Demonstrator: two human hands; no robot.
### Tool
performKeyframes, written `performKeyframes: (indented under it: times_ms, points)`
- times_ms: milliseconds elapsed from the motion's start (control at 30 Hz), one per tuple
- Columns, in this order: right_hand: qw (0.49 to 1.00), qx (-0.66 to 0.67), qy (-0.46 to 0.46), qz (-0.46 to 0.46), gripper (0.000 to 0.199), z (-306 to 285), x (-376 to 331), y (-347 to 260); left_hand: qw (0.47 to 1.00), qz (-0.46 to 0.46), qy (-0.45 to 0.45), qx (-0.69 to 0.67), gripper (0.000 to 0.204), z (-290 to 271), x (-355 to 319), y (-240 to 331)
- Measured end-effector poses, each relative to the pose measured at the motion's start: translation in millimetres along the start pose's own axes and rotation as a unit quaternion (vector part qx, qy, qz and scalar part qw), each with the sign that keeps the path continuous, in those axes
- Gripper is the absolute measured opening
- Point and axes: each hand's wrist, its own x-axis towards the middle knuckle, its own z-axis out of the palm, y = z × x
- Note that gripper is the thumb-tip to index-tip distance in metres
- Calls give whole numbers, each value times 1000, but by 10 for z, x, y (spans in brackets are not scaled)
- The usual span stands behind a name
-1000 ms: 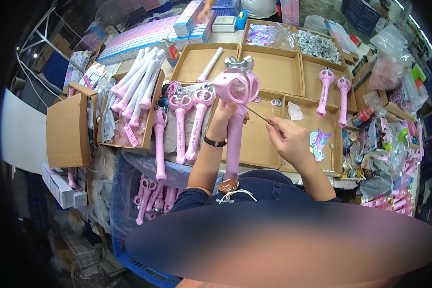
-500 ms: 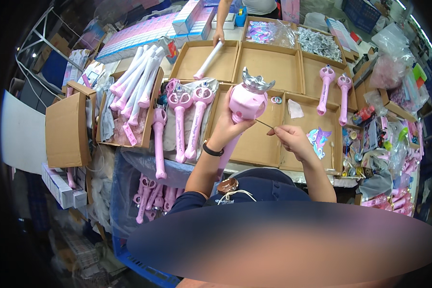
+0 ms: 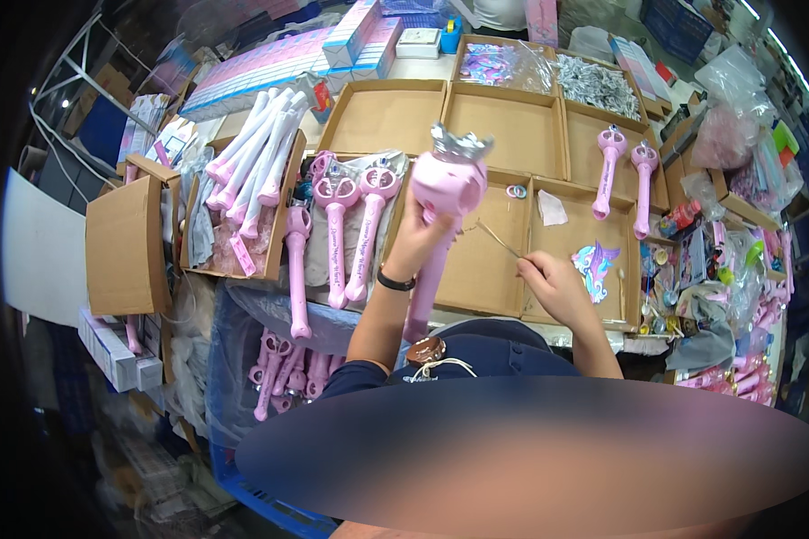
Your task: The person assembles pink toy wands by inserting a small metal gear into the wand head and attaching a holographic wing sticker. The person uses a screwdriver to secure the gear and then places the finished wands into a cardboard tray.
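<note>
My left hand (image 3: pixel 420 241) grips a pink toy wand (image 3: pixel 445 193) by its neck and holds it upright over the cardboard trays; a silver crown sits on the wand's round head. To its right, my right hand (image 3: pixel 555 286) pinches thin metal tweezers (image 3: pixel 497 240) whose tips point up-left toward the wand, a short way from it. A black band circles my left wrist.
Shallow cardboard trays (image 3: pixel 499 135) cover the table. Finished pink wands (image 3: pixel 355 229) lie to the left, two more wands (image 3: pixel 625 175) at the right. White and pink handles (image 3: pixel 247 171) fill a left box. Silver crowns (image 3: pixel 598 85) and stickers (image 3: pixel 598 265) lie in trays.
My left hand has turned the wand so its crowned head faces up and away. My right hand has drawn the tweezers slightly down and right, away from the head.
</note>
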Motion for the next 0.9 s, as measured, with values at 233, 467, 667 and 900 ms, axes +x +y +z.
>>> performKeyframes:
  times_ms: [233,467,667,900]
  points:
    - [975,164,-31,-147,43,735,-29,362,971,103,-21,-213,89,212,269,122]
    - [982,98,58,-152,45,765,-58,491,958,77,22,-275,94,322,451,205]
    - [971,49,169,-165,42,785,-64,568,977,-18,-52,-205,40,518,214,-71]
    - [972,41,162,-168,42,765,-117,664,971,-20,-38,-235,42,520,161,-214]
